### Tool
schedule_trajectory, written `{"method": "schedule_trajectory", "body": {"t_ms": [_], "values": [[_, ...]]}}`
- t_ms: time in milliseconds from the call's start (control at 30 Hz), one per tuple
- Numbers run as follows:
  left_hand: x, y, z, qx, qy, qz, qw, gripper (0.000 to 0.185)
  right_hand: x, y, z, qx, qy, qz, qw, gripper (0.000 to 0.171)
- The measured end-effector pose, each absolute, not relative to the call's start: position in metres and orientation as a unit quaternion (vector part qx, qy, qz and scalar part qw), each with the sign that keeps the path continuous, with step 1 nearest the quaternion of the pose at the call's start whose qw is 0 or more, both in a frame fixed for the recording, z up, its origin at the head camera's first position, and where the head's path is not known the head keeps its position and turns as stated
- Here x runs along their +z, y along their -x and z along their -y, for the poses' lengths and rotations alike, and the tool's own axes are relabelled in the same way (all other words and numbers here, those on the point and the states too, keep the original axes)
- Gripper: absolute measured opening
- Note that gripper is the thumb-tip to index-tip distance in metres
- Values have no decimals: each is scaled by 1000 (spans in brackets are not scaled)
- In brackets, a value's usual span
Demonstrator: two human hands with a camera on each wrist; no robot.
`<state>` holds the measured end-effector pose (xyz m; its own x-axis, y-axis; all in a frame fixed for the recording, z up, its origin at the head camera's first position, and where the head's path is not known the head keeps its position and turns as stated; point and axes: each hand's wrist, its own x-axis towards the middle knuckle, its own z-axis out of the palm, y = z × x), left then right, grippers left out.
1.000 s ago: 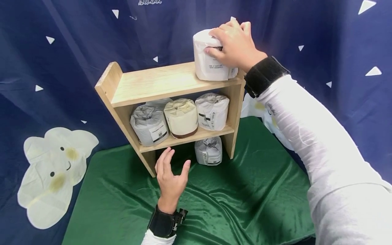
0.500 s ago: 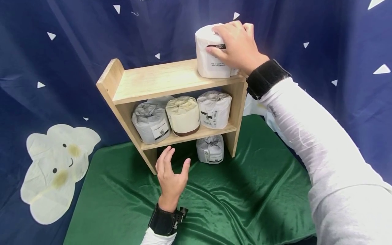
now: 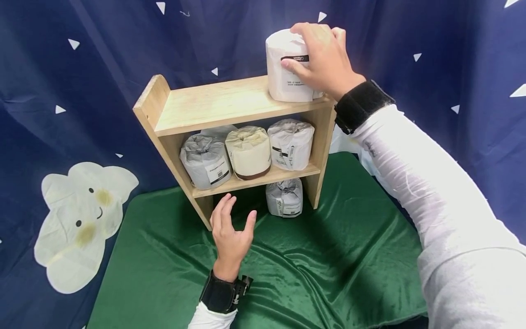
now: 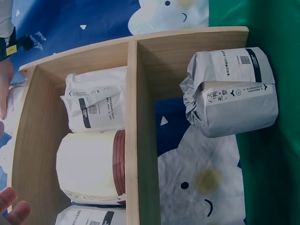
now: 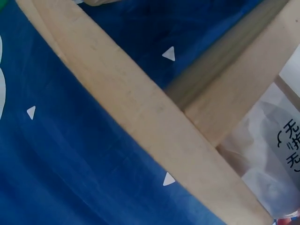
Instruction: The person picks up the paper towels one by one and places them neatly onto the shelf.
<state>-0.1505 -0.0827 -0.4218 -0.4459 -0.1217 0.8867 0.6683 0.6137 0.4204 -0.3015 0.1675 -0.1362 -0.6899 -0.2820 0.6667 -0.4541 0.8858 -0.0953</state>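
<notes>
A white paper-wrapped toilet roll [image 3: 283,77] with a black label stands at the right end of the shelf unit's top board [image 3: 218,103]. My right hand [image 3: 326,59] holds it from above and the right, thumb across its front; the far fingertips are hidden. In the right wrist view, part of the white roll [image 5: 262,154] shows at the board. My left hand [image 3: 232,235] is held before the lower opening, fingers apart, touching nothing. Behind it, on the green cloth under the middle shelf, stands a grey-wrapped toilet roll [image 3: 284,198]; the left wrist view shows this grey roll [image 4: 239,93] too.
On the middle shelf stand a grey roll [image 3: 205,162], a cream roll [image 3: 248,153] and a white roll [image 3: 291,144], side by side. The wooden shelf unit [image 3: 152,100] rests on a green cloth [image 3: 164,269]. A blue curtain [image 3: 102,55] hangs behind it.
The head view has shifted slightly, so the shelf sits a little higher and further right. The right hand stays at the top roll, with more of its black label showing. The left hand keeps its pose.
</notes>
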Motion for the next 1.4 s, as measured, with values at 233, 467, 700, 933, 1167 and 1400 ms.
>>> {"method": "schedule_trajectory", "body": {"t_ms": [233,467,700,933,1167,1400], "values": [[-425,151,85,-394,180,757,490,53,-142,299,-167,132,-217,883,394,60],[-432,152,86,-391,174,761,487,53,-153,298,-163,149,-255,803,517,32],[-438,151,90,-395,164,770,473,53,-169,293,-153,166,-302,730,591,23],[-440,148,94,-403,152,783,449,55,-185,281,-148,174,-341,699,604,14],[-444,150,93,-400,147,795,431,56,-207,267,-148,203,-371,694,582,22],[-450,148,93,-395,142,801,426,54,-240,253,-142,240,-393,701,544,33]]}}
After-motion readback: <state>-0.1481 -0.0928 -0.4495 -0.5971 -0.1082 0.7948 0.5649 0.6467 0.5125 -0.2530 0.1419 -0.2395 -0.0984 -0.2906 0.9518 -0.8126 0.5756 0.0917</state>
